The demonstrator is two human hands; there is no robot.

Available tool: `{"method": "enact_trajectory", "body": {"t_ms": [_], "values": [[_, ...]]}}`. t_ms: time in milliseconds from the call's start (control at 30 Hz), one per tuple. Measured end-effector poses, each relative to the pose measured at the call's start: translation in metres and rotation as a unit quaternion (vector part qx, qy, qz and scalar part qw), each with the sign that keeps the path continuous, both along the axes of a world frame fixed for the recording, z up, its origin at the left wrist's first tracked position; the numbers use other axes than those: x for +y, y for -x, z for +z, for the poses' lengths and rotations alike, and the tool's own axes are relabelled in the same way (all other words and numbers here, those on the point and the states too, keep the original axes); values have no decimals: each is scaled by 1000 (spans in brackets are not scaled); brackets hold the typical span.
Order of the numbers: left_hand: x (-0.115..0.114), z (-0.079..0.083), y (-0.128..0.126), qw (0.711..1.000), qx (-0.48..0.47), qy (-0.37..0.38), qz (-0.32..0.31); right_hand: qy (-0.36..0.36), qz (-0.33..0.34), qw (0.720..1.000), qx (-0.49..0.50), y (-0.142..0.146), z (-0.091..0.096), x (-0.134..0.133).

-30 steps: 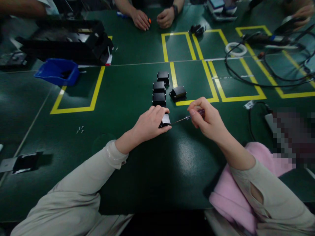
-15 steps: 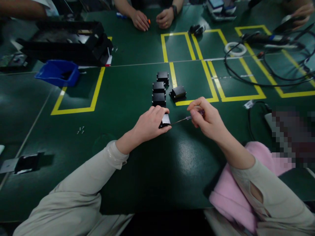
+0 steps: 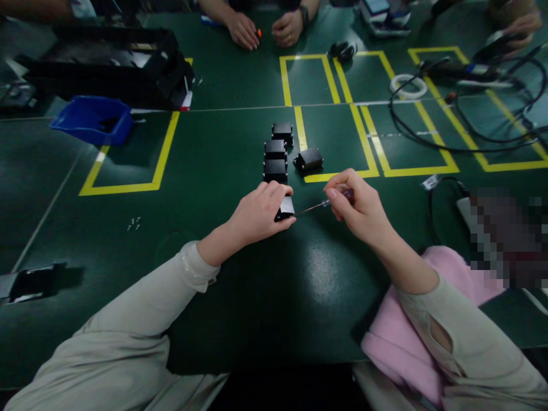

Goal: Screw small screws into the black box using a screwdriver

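Note:
My left hand (image 3: 257,214) is wrapped over a small black box (image 3: 285,208) that rests on the green table (image 3: 214,171). My right hand (image 3: 357,208) pinches a thin screwdriver (image 3: 327,203) by its dark red handle. The metal tip reaches the right side of the held box. A row of three similar black boxes (image 3: 275,151) lies just beyond my left hand. A fourth black box (image 3: 309,160) sits to their right, turned at an angle.
Yellow tape rectangles (image 3: 329,103) mark the table. A blue bin (image 3: 92,120) and a black rack (image 3: 107,63) stand far left. Tiny screws (image 3: 133,223) lie at left. Cables (image 3: 449,125) spread far right. Another person's hands (image 3: 265,29) rest at the far edge. Pink cloth (image 3: 411,319) lies under my right arm.
The view has shifted slightly, so everything sits a little further left and higher. Both hands keep the same hold on the box and the screwdriver.

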State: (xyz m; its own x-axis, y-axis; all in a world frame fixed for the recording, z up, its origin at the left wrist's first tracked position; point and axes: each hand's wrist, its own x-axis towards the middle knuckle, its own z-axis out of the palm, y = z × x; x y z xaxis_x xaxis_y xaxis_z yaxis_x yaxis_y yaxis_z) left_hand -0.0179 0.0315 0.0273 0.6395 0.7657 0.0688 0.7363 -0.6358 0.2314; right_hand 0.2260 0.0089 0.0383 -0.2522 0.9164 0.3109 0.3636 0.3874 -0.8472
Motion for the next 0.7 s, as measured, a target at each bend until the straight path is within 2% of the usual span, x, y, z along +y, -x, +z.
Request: {"method": "enact_trajectory", "body": {"t_ms": [367,700], "values": [[0,1,-1,1000,0,5,2,17,-5,1000,16,-1,-2,2],[-1,1,-1,1000,0,2,7,-5,2,1000,-6,-1,2,-1]]}}
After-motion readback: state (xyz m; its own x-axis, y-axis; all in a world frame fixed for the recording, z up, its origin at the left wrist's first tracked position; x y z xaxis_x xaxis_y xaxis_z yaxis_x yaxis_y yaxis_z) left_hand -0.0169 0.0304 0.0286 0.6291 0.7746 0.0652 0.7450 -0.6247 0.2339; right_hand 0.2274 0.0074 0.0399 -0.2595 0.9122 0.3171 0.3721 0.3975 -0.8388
